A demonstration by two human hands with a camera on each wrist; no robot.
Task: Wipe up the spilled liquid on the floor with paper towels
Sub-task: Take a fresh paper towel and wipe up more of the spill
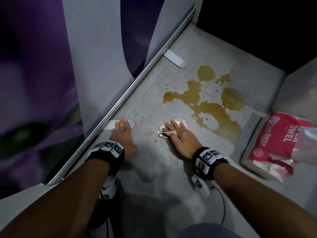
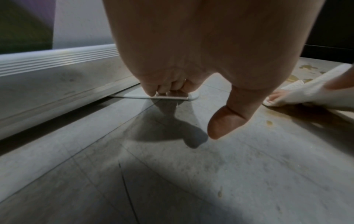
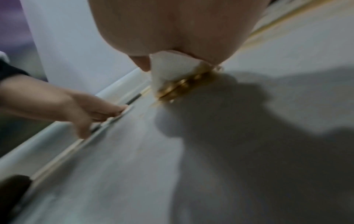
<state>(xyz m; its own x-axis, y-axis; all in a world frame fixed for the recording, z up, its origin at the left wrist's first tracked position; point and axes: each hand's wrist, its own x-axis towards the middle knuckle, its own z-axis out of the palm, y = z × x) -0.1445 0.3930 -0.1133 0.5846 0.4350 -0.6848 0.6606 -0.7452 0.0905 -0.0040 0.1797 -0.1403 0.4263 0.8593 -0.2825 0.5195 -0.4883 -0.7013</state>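
A brown spill (image 1: 211,107) spreads in lobes over the grey floor (image 1: 154,169), ahead and to the right of both hands. My right hand (image 1: 173,130) lies flat, fingers straight, pressing a white paper towel (image 1: 179,121) onto the spill's near-left edge. In the right wrist view the paper towel (image 3: 172,68) sits under the palm, with brown liquid (image 3: 184,85) pooled along its lower edge. My left hand (image 1: 122,125) holds nothing. Its straight fingertips rest on a flat white foot plate (image 1: 132,123) by the partition rail, also seen in the left wrist view as a foot plate (image 2: 172,97).
A grey and purple partition with a metal bottom rail (image 1: 130,91) runs diagonally on the left; a second foot plate (image 1: 175,59) juts out farther along. A red paper towel pack (image 1: 277,143) lies on a raised ledge at right. Small brown droplets (image 1: 155,141) dot the floor.
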